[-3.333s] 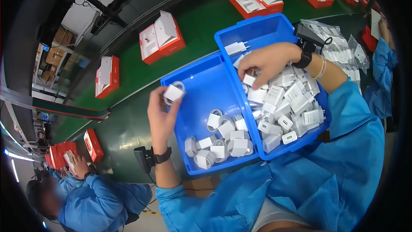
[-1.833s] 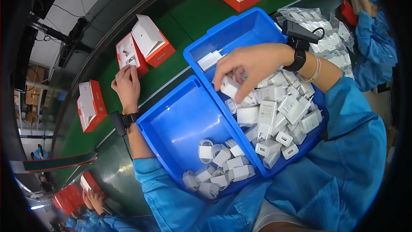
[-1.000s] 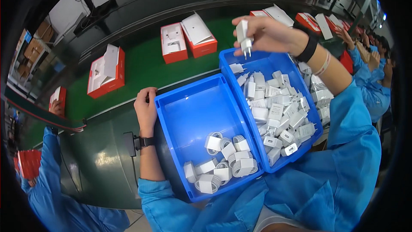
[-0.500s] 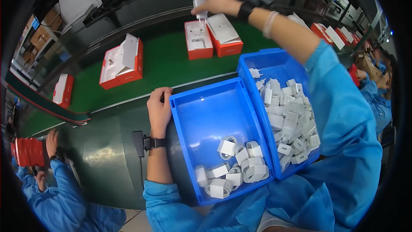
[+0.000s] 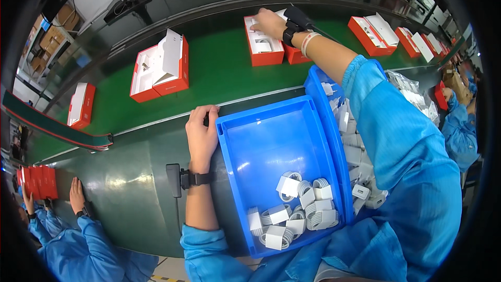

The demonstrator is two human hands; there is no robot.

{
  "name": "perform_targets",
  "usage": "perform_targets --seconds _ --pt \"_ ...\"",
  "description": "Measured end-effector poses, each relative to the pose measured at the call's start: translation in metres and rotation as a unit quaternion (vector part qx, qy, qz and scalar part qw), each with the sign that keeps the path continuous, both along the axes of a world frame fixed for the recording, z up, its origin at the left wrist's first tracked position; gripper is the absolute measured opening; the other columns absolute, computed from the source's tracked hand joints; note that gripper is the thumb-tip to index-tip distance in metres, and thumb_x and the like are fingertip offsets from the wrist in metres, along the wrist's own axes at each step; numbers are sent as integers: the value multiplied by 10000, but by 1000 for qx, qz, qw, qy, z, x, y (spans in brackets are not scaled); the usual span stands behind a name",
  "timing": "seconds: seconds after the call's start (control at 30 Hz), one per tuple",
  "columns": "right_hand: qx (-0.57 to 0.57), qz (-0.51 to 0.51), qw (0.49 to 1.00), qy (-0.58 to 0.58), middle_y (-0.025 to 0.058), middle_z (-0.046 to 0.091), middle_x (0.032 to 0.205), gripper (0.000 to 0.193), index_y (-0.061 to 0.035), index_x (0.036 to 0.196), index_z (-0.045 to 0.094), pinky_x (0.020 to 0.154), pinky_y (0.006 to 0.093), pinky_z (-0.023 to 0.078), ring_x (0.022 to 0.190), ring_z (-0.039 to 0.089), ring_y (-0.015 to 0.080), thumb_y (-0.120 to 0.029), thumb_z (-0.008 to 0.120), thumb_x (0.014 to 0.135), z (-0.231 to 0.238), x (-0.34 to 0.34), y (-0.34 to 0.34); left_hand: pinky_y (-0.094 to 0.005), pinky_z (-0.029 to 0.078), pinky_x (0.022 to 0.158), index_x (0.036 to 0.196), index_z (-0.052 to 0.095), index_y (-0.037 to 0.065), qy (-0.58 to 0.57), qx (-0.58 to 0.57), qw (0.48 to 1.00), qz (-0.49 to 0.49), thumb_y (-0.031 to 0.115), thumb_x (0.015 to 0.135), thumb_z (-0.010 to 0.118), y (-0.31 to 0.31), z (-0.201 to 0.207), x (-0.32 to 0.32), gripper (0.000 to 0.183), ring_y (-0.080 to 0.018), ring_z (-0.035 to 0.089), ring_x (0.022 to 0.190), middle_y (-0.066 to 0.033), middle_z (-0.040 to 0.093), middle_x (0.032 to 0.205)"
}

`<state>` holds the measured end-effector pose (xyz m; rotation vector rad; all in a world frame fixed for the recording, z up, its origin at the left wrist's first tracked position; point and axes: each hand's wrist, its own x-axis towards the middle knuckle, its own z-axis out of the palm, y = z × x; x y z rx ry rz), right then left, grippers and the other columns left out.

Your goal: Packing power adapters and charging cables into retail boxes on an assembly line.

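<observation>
My right hand (image 5: pixel 270 23) reaches into an open red box (image 5: pixel 267 58) on the green belt. Its fingers are pinched on a white charger plug, mostly hidden under them. A coiled white cable (image 5: pixel 262 46) shows in the near part of that box. At the upper left corner of a blue tray (image 5: pixel 263 117), my left hand (image 5: pixel 202 130) rests with curled fingers and nothing visible in them. Several coiled white cables (image 5: pixel 288 186) with paper bands lie in this tray's near half. Beside it, a second blue tray (image 5: pixel 319 81) holds many white charger plugs (image 5: pixel 354 155), partly covered by my right arm.
Another open red box (image 5: pixel 175 83) stands to the left, with a smaller one (image 5: pixel 82 105) beyond it. More red boxes (image 5: pixel 373 42) line the belt at right. Clear plastic bags (image 5: pixel 415 94) lie beyond my right arm. A co-worker's hand (image 5: pixel 76 196) is near stacked red boxes (image 5: pixel 39 181).
My right hand has lowered the charger plug from above the box down into it. The boxes and trays appear farther right in the picture. My left hand stays by the tray corner.
</observation>
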<state>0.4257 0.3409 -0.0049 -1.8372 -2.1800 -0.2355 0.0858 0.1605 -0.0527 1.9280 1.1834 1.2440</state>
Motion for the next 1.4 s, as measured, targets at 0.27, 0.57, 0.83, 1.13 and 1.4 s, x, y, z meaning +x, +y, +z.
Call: perform_targets --seconds 0.27,0.57,0.83,1.13,1.4 --pt "-35 122 991 42 217 691 1024 401 10 1002 701 857 462 514 938 650 411 -350 531 950 46 -23 -38 -275 486 743 926 673 -22 -70 -5 997 28 110 968 554 -11 15 -18 183 -139 634 820 -88 710 907" --pt "-307 201 930 15 129 690 797 277 -43 1046 693 645 364 518 725 673 263 -256 670 870 149 -4 -320 -392 531 764 1060 630 17 223 -12 953 -204 138 854 672 -175 101 32 243 -315 645 867 -143 635 979" --pt "-392 305 859 122 167 636 1138 448 -13 1171 640 894 382 489 1057 615 305 -325 704 856 111 28 -385 -432 513 902 1259 515 35 416 -48 871 -256 115 774 718 -183 81 40 532 -377 570 1083 -173 548 1205" --pt "-347 263 899 48 92 610 1120 397 -192 1223 652 869 401 490 1044 592 308 -285 712 842 116 29 -411 -390 528 875 1247 464 36 -56 -230 942 -236 -102 768 615 -142 65 23 521 -293 590 1109 -148 538 1182" --pt "-337 323 871 155 89 561 1217 388 -166 1213 648 884 371 487 1061 600 296 -307 709 856 107 36 -413 -463 480 1027 1383 375 -72 -417 -367 818 -150 -57 870 501 -93 79 0 528 -283 556 1187 -213 529 1293"
